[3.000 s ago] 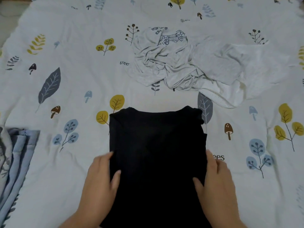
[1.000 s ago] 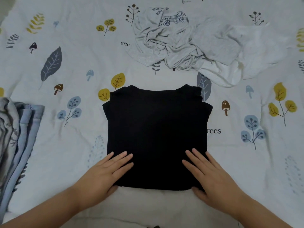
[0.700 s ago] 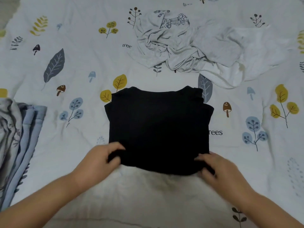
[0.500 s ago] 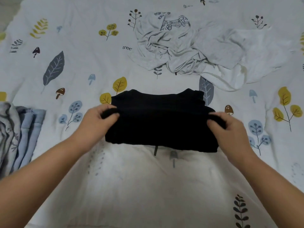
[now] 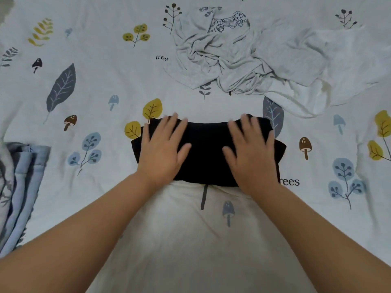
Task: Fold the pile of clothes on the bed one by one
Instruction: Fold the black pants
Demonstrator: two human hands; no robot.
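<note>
Both hands lie flat and apart on the black garment (image 5: 206,152), the left hand (image 5: 161,149) on its left half and the right hand (image 5: 252,154) on its right half, fingers straight and spread, pressing rather than gripping. The garment sits folded into a compact rectangle near the middle of the bed (image 5: 105,85), with part of a lower layer poking out at each side edge.

Beyond it, at the far side of the bed, the pile of pale clothes (image 5: 264,60) waits crumpled and unfolded. Striped blue fabric (image 5: 21,187) lies at the left edge.

The fold looks nearly finished, so the risk lies in what follows. If the hands lift unevenly, the upper layer may spring open on the soft, yielding bedding. Sliding the bundle aside with one hand could drag the layers out of line, and those protruding edges may unfurl first.
</note>
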